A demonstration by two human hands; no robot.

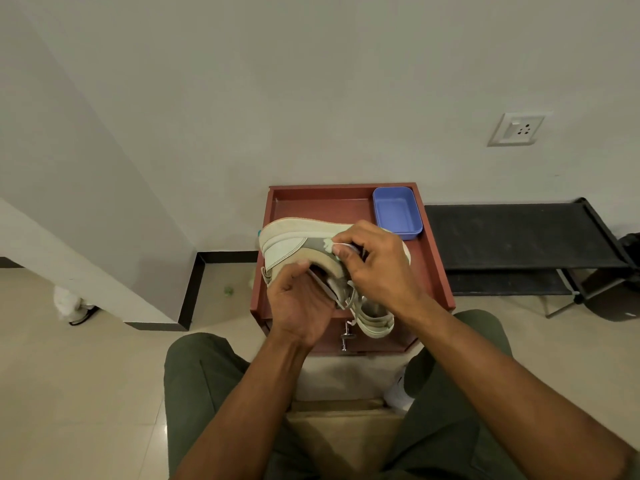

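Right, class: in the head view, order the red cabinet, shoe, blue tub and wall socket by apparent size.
1. red cabinet
2. shoe, held nearer the camera
3. blue tub and wall socket: too alike to rank

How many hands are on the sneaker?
2. The left hand grips the sneaker from below, at its near edge; the right hand pinches its side from above, nearer the blue container.

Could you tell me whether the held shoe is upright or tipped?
Tipped on its side: the shoe turns its sole edge toward the wall, gripped by the left hand and right hand above the cabinet.
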